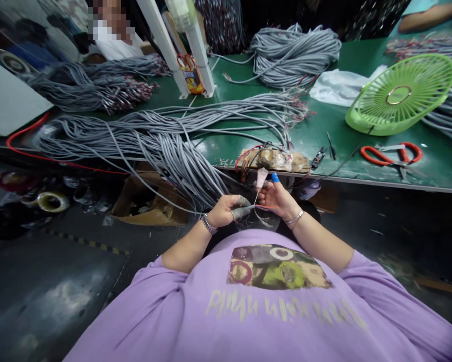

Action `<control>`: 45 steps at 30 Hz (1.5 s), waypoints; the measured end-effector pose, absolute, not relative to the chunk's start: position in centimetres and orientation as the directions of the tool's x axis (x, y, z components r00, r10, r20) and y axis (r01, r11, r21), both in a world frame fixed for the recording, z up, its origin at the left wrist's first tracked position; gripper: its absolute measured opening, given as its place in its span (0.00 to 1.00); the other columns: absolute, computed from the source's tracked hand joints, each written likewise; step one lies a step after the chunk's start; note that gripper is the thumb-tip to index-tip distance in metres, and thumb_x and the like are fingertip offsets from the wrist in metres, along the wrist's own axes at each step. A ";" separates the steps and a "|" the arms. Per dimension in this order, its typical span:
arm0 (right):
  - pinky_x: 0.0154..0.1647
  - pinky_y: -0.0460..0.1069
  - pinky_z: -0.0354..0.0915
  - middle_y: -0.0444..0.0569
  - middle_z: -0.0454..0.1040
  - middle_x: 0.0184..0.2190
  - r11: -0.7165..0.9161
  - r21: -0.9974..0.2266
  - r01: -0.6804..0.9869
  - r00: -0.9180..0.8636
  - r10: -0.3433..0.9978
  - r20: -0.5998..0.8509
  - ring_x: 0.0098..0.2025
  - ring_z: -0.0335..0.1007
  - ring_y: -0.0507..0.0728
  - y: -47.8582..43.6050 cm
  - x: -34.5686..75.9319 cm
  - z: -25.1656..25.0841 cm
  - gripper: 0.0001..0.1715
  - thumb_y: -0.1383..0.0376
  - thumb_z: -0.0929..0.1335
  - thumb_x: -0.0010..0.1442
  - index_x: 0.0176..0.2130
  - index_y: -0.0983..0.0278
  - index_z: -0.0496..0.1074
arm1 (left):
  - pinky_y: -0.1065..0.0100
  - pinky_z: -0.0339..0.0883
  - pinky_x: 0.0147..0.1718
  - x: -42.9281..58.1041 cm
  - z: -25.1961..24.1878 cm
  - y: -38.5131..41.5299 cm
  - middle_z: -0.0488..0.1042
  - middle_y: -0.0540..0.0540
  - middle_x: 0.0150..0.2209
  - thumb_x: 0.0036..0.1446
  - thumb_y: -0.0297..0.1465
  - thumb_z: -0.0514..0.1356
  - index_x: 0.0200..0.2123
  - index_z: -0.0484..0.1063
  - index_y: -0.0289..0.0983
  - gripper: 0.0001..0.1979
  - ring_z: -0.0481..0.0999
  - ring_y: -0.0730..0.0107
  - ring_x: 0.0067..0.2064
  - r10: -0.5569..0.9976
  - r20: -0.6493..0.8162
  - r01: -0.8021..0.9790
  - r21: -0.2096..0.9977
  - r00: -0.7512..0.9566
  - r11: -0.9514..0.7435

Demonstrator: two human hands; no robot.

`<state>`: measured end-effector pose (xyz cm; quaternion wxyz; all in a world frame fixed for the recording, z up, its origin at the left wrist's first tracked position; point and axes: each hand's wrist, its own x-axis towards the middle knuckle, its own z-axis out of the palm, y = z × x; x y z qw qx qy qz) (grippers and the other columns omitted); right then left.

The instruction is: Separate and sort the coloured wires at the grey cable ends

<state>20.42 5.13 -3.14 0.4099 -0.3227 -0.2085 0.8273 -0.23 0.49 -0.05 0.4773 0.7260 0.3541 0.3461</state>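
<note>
Purple shirt (165, 329) nearest, cable (253, 206) lies between left fingers (241, 212).

The left hand (229, 208) hides part of its grey cable (253, 206); the right edge crops a co-worker's arm (429, 19).

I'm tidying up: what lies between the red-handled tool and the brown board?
The head view shows a small black tool, a slim dark tool and a thin wire.
</note>
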 end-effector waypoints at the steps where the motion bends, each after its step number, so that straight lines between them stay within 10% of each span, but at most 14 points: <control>1: 0.20 0.43 0.60 0.45 0.74 0.25 -0.587 -0.621 -0.520 -0.471 0.803 -0.365 0.21 0.63 0.48 4.9 20.8 -3.2 0.31 0.38 0.65 0.57 0.31 0.63 0.72 | 0.73 0.70 0.29 -0.6 0.0 0.1 0.78 0.45 0.28 0.55 0.42 0.65 0.34 0.77 0.30 0.17 0.75 0.73 0.28 0.835 0.165 0.194 0.932 0.526 -0.306; 7: 0.24 0.45 0.64 0.50 0.76 0.28 -0.439 -0.844 -0.309 -0.594 0.782 -0.189 0.25 0.67 0.50 3.0 22.9 -2.6 0.37 0.35 0.68 0.50 0.33 0.65 0.76 | 0.73 0.71 0.31 -1.2 -0.6 -1.2 0.79 0.44 0.29 0.58 0.40 0.63 0.36 0.78 0.32 0.15 0.76 0.73 0.29 0.872 0.240 0.321 0.861 0.427 -0.394; 12: 0.29 0.47 0.65 0.45 0.76 0.26 -0.084 -0.996 -0.030 -0.579 0.814 -0.051 0.26 0.66 0.51 1.1 23.6 0.1 0.19 0.52 0.77 0.48 0.34 0.65 0.79 | 0.72 0.69 0.34 -0.9 -0.5 -0.6 0.80 0.44 0.32 0.60 0.38 0.61 0.38 0.77 0.33 0.13 0.76 0.73 0.32 0.842 0.267 0.413 0.776 0.469 -0.476; 24: 0.32 0.48 0.62 0.47 0.77 0.26 0.490 -0.840 0.233 -0.629 0.735 0.254 0.28 0.69 0.54 -0.1 24.9 3.6 0.03 0.66 0.73 0.55 0.33 0.58 0.81 | 0.76 0.63 0.21 -0.3 4.3 4.7 0.75 0.50 0.20 0.52 0.37 0.67 0.25 0.77 0.35 0.11 0.72 0.75 0.21 0.358 -0.233 0.303 0.940 0.904 -0.154; 29: 0.33 0.50 0.65 0.49 0.79 0.30 0.416 -0.898 0.144 -0.506 0.811 0.294 0.30 0.71 0.55 -0.1 26.1 4.0 0.07 0.60 0.73 0.57 0.36 0.59 0.81 | 0.76 0.64 0.27 -0.5 4.9 4.0 0.78 0.48 0.26 0.56 0.38 0.64 0.33 0.80 0.34 0.11 0.74 0.75 0.27 0.535 -0.078 0.376 0.795 0.841 -0.475; 35: 0.20 0.46 0.54 0.44 0.68 0.19 0.138 -0.982 -0.133 -0.026 0.989 0.142 0.21 0.58 0.49 1.6 26.9 1.6 0.19 0.48 0.72 0.56 0.28 0.61 0.77 | 0.67 0.66 0.36 -1.5 4.7 2.1 0.79 0.45 0.28 0.59 0.39 0.61 0.35 0.79 0.37 0.11 0.77 0.70 0.31 0.672 0.521 0.599 0.335 0.526 -0.728; 41: 0.15 0.43 0.41 0.45 0.70 0.23 -0.321 -0.924 -0.207 -0.294 0.922 -0.254 0.17 0.47 0.44 4.9 23.5 -1.1 0.32 0.39 0.71 0.49 0.27 0.66 0.71 | 0.67 0.67 0.35 -0.4 1.5 1.8 0.81 0.48 0.30 0.59 0.32 0.61 0.36 0.77 0.37 0.06 0.79 0.71 0.31 0.467 0.753 0.706 0.004 0.464 -0.709; 45: 0.16 0.43 0.41 0.43 0.69 0.21 -0.405 -0.883 -0.238 -0.447 0.853 -0.271 0.17 0.47 0.43 5.9 21.4 -1.5 0.29 0.43 0.74 0.45 0.26 0.65 0.70 | 0.66 0.66 0.34 0.6 0.4 2.2 0.81 0.47 0.30 0.60 0.30 0.59 0.34 0.76 0.37 0.06 0.78 0.70 0.30 0.449 0.763 0.752 -0.073 0.466 -0.655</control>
